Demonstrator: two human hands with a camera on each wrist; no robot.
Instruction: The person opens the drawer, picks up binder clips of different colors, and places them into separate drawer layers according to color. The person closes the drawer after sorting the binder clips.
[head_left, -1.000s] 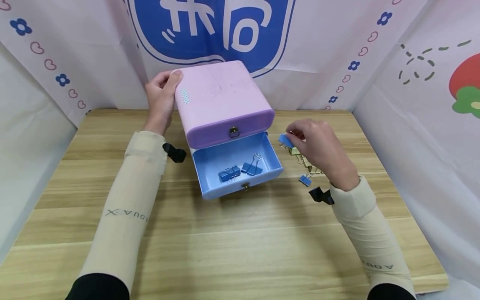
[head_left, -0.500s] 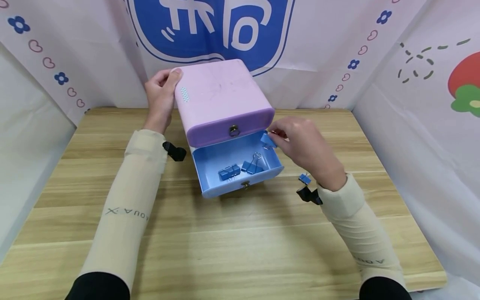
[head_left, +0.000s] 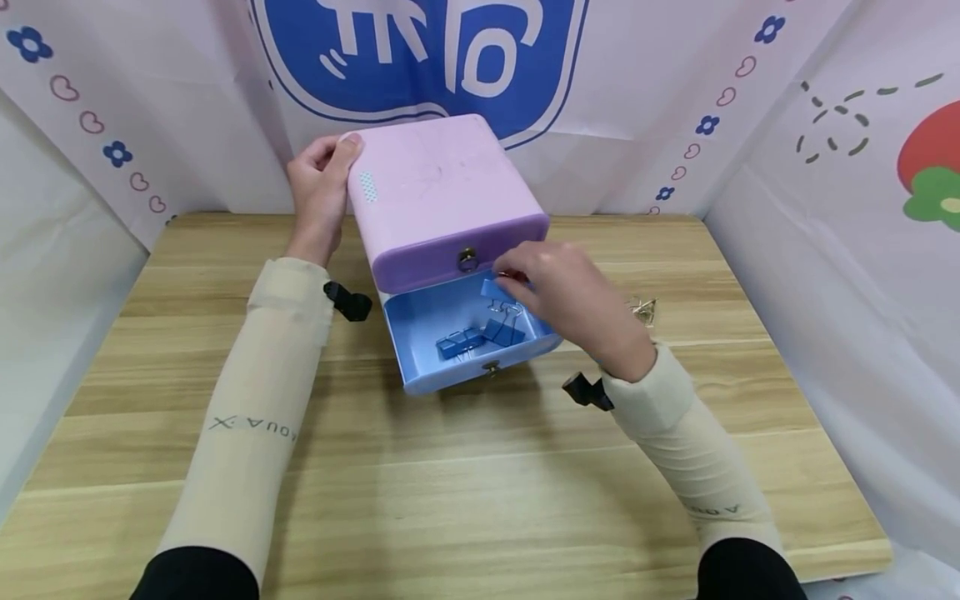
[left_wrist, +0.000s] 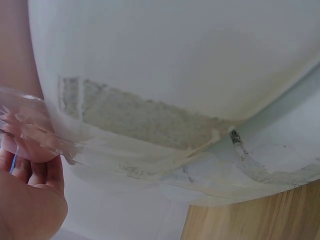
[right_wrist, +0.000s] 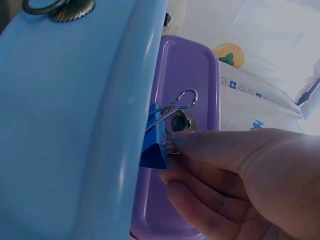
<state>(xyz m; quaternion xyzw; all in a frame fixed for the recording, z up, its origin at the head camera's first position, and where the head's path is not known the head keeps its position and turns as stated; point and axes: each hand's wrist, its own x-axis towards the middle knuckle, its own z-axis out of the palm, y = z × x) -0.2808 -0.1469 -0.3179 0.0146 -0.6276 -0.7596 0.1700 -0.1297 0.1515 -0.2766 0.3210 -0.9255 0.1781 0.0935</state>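
Observation:
A pink and purple drawer box (head_left: 442, 183) stands at the back middle of the table, its light blue lower drawer (head_left: 411, 321) pulled out. My left hand (head_left: 318, 196) grips the back left corner of the box, thumb on top; the left wrist view shows curled fingers (left_wrist: 35, 172) at its edge. My right hand (head_left: 573, 296) pinches a blue binder clip (right_wrist: 155, 147) by a wire handle, just over the drawer's right part. Two more blue binder clips (head_left: 459, 342) lie in the drawer. The drawer front hides part of the held clip in the right wrist view.
Gold-coloured binder clips (head_left: 642, 311) lie on the wooden table (head_left: 480, 500) right of the box, largely hidden by my right hand and forearm. A printed cloth (head_left: 615, 100) hangs behind the table. A ring pull (head_left: 468, 259) sits on the upper drawer's front.
My right hand has carried the blue binder clip leftward from the pile beside the box to over the open drawer. My left hand has kept its grip on the box.

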